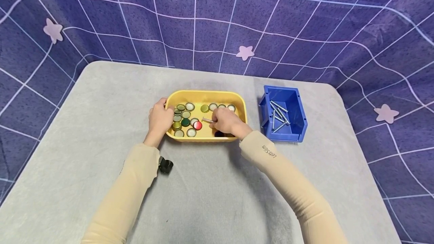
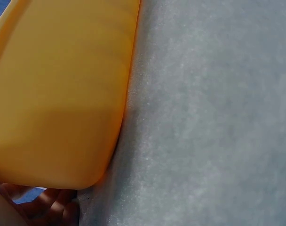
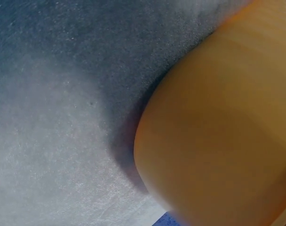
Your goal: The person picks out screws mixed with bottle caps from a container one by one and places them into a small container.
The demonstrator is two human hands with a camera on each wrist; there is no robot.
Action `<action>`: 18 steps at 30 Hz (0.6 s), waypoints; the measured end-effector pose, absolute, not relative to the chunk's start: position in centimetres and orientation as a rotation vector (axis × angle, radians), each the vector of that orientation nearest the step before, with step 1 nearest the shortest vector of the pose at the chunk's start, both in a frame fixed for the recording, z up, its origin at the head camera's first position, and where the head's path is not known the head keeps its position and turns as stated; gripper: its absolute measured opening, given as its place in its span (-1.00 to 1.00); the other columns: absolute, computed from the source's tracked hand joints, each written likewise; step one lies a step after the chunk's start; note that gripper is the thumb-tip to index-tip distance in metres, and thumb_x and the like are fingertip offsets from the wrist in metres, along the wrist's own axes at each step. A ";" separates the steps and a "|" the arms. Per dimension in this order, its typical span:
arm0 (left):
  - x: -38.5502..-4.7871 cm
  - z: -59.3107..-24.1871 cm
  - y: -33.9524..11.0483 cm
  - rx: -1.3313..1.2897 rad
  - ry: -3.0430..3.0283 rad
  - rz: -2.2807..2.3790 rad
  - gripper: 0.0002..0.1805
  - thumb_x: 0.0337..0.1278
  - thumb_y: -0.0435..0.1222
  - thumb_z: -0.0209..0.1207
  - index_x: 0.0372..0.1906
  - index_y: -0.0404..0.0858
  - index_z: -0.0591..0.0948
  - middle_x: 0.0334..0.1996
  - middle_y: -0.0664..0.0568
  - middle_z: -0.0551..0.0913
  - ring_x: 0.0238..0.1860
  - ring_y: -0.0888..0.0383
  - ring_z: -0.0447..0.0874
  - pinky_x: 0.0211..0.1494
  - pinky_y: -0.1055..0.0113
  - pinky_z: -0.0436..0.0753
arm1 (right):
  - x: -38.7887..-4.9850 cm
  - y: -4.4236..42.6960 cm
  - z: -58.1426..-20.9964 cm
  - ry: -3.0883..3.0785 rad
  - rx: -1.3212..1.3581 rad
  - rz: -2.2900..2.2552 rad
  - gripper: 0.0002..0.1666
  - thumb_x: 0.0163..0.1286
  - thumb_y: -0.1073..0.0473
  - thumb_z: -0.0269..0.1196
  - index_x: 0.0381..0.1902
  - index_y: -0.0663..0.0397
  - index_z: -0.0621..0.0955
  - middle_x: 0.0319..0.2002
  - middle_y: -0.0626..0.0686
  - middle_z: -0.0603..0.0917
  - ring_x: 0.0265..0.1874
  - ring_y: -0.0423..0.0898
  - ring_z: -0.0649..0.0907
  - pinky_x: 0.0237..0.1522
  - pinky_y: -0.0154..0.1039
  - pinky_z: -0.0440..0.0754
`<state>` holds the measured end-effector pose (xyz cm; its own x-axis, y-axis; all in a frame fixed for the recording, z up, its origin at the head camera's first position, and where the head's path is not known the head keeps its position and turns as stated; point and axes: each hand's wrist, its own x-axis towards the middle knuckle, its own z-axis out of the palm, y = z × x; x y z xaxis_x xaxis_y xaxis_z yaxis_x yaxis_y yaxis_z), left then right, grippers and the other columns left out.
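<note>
A yellow plastic tub point(image 1: 205, 138) on the table holds several bottle caps, among them a red and white cap point(image 1: 197, 125) and a dark green cap point(image 1: 185, 122). My left hand point(image 1: 161, 118) grips the tub's left end, thumb over the rim; in the left wrist view its fingers point(image 2: 53, 207) lie against the outside of the tub. Inside the tub, my right hand point(image 1: 227, 120) pinches a silver screw point(image 1: 208, 120) whose head points left. The right hand is out of the right wrist view, where the tub's wall point(image 3: 223, 141) shows.
Right of the tub stands a blue bin point(image 1: 298, 123) with several silver screws point(image 1: 279, 116) in it. A black strap piece point(image 1: 166, 166) sits by the left wrist. Grey cloth point(image 1: 210, 187) covers the table, and a purple patterned curtain point(image 1: 176, 18) hangs behind.
</note>
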<state>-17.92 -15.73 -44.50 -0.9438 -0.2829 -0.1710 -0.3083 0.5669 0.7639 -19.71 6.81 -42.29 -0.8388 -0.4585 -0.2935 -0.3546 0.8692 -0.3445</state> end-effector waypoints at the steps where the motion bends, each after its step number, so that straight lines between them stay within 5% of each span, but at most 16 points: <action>1: -17.9 -44.5 -15.7 -0.520 2.755 1.352 -0.51 0.36 -0.19 -0.08 0.33 -0.18 0.47 0.23 -0.20 0.58 0.13 -0.24 0.55 0.25 -0.12 0.44 | -19.7 6.8 -42.3 2.670 -0.604 -0.392 -0.72 0.34 0.02 0.32 -0.52 0.00 0.61 -0.46 -0.05 0.57 -0.42 -0.12 0.49 -0.35 -0.29 0.42; 18: -17.8 -44.4 -15.7 -0.529 2.741 1.360 -0.51 0.34 -0.19 -0.08 0.33 -0.17 0.47 0.23 -0.21 0.58 0.13 -0.24 0.56 0.25 -0.11 0.46 | -19.6 6.9 -42.4 2.709 -0.633 -0.367 -0.76 0.34 0.04 0.32 -0.51 -0.04 0.63 -0.51 -0.08 0.58 -0.41 -0.12 0.49 -0.34 -0.26 0.42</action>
